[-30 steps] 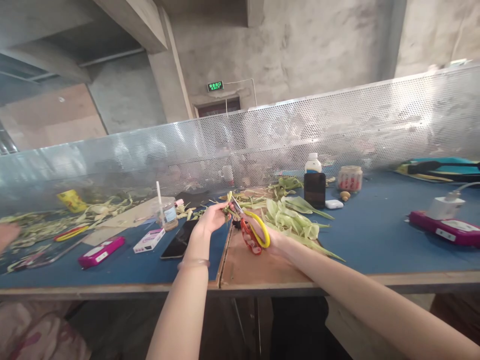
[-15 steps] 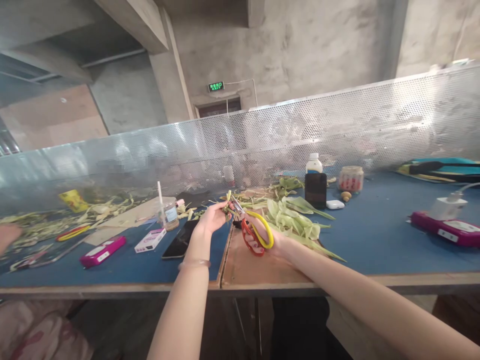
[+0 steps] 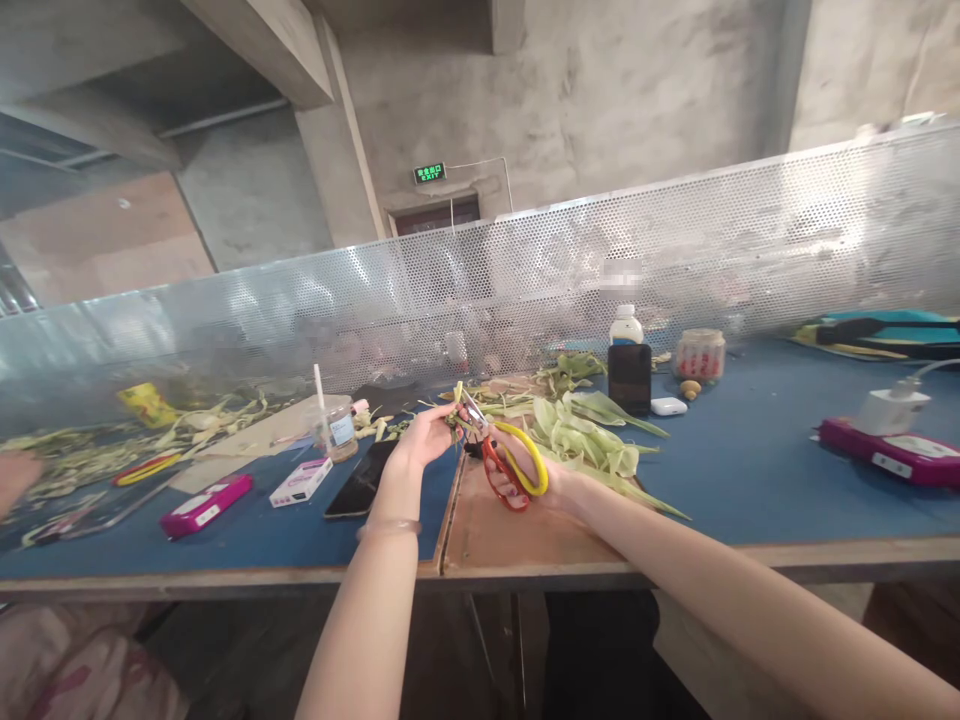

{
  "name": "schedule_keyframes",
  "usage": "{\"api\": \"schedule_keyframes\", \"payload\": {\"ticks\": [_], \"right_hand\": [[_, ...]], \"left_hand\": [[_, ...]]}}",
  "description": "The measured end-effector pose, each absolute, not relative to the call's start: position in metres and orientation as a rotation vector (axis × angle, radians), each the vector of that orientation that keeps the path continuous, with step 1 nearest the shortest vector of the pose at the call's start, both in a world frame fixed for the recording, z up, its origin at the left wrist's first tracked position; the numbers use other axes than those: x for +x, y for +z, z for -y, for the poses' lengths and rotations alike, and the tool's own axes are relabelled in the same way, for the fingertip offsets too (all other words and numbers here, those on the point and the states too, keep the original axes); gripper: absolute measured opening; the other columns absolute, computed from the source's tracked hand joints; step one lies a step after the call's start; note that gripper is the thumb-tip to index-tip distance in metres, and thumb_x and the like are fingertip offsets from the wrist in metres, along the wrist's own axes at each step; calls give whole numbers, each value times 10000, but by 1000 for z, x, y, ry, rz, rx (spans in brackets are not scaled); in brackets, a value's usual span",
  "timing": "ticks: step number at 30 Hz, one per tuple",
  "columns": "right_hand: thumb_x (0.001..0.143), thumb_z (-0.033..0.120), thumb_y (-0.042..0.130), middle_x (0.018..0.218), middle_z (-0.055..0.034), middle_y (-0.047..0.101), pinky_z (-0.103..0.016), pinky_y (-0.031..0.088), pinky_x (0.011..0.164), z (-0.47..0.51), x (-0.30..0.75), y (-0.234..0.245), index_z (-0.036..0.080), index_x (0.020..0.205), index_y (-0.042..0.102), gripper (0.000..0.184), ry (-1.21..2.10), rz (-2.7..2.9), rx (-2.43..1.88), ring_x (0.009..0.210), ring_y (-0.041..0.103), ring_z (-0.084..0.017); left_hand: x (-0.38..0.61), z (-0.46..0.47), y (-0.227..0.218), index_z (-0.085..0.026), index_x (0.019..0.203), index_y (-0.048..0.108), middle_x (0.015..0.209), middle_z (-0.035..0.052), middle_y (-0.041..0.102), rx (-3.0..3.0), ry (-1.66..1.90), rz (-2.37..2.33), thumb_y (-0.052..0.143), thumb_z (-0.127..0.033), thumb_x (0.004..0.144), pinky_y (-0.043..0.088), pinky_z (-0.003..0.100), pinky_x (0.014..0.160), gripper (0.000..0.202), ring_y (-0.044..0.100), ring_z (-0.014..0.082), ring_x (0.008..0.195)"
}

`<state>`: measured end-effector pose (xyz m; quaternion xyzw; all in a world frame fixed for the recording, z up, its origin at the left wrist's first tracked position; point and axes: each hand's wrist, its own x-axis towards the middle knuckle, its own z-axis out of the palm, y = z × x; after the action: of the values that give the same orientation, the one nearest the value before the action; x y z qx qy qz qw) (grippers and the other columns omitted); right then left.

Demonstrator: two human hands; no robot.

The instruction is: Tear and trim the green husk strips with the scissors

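Note:
My left hand [image 3: 426,436] pinches a small piece of green plant [image 3: 458,394], perhaps a stem or folded husk; its exact kind is too small to tell. My right hand [image 3: 529,472] is closed in the handles of scissors [image 3: 534,455], one handle yellow and one red. Their metal blades point up and left and meet the plant piece at my left fingertips. Just behind and right of my right hand lies a heap of pale green leaves like corn husks [image 3: 574,432]. Beneath both hands is a brown board [image 3: 495,535].
Left of my hands are a black phone [image 3: 363,482], a small white box [image 3: 301,483], a plastic cup with straw [image 3: 342,432] and a magenta device [image 3: 206,507]. Another person's hand [image 3: 16,475] shows at far left. A dark upright phone [image 3: 629,378] and jar [image 3: 700,355] stand right.
Both hands keep almost the same place, with the scissor blades still at the plant piece. The view has shifted very slightly.

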<state>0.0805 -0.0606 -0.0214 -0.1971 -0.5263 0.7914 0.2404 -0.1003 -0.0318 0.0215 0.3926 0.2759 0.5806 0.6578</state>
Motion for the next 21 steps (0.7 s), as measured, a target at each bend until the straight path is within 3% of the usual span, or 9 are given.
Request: {"api": "schedule_keyframes", "payload": {"ticks": [6,13,21], "right_hand": [[713,690,340,421,78,286,-139,162,258,59,79,-18,198,598,332,505,2203,1364,-682,318,217,-42],[750,657,306,457,74,308,-136,188,288,69,85,-12,183,625,357,493,2217,1356,-567,338,249,-42],[735,685,274,426,81,262,-129,128,287,71,85,-5,188,586,322,521,2303,1316,-602,334,198,-39]], "left_hand": [[-99,33,22,-80,746,572,635,66,576,901,1316,-609,463,-70,734,458,250,549,110,573,135,611],[-98,33,22,-76,753,573,638,66,578,899,1305,-616,468,-67,727,461,254,557,108,575,136,616],[-99,29,20,-68,742,581,657,71,589,897,1288,-642,485,-66,714,460,245,573,100,572,126,620]]}}
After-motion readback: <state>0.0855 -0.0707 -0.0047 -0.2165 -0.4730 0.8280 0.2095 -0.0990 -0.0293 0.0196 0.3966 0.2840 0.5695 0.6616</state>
